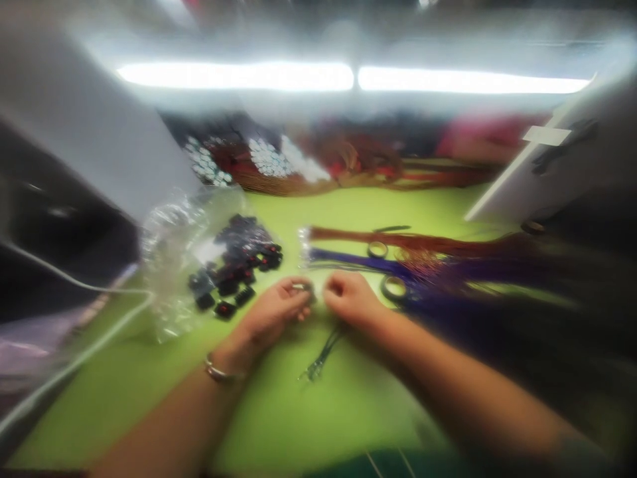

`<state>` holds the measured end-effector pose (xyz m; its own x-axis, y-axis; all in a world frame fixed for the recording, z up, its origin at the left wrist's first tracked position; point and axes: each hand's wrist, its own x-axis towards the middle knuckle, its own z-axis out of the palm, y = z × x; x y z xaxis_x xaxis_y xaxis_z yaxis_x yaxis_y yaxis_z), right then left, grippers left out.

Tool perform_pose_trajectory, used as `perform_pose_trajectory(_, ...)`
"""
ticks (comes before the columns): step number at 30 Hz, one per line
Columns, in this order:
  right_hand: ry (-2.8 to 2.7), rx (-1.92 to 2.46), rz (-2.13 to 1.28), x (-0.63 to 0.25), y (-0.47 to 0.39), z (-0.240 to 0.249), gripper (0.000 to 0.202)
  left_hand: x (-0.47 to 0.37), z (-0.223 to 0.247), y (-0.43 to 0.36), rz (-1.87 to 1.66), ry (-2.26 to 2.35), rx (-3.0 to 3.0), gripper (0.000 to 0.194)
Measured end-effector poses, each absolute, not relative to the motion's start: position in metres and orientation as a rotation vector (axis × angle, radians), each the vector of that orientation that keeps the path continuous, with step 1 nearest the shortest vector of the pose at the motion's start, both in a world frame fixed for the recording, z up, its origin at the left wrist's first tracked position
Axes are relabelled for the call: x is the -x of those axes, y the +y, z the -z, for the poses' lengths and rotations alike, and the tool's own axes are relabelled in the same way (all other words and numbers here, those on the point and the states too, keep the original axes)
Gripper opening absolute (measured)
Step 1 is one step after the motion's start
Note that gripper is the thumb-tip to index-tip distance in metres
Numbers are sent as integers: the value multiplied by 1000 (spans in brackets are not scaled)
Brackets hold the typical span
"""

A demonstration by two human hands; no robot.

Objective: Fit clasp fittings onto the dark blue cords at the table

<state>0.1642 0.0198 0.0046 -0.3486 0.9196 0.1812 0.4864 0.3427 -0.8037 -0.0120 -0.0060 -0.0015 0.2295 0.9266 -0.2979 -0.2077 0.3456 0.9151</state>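
Note:
My left hand (279,307), with a metal bracelet at the wrist, pinches a small dark piece (311,291) between thumb and fingers; its kind is too blurred to tell. Just to the right, my right hand (352,297) is closed with its fingers curled in. What it grips, if anything, is hidden. A gap separates the two hands. Below the right hand lie several thin dark wires (323,354) with metal tips. Left of my hands, several black connectors (229,282) with red parts spill from a clear plastic bag (172,245).
On the green table (164,392) lie a brown wire bundle (348,236) and a purple-blue wire bundle (358,259), with two tape rolls, a small one (377,249) and a larger one (395,288). White-tipped wire bundles (269,158) lie at the back. A white cable (79,362) crosses the left side.

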Motion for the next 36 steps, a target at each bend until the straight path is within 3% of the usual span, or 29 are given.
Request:
perform_pose_trajectory(13, -2100, 1331, -705, -161, 9, 2, 12, 10, 8, -6, -860, 1154, -1098, 39)
perform_pose_trajectory(18, -2289, 1308, -768, -169, 28, -12, 12, 13, 10, -6, -668, 1177, -1177, 37)
perform_pose_trajectory(24, -2559, 1494, -291, -152, 64, -24, 16, 12, 18, -4, -597, 1158, -1259, 29)
perform_pose_trajectory(36, -2522, 1492, -250, -148, 89, -14, 20, 9, 19, -6, -669, 1119, -1274, 27)
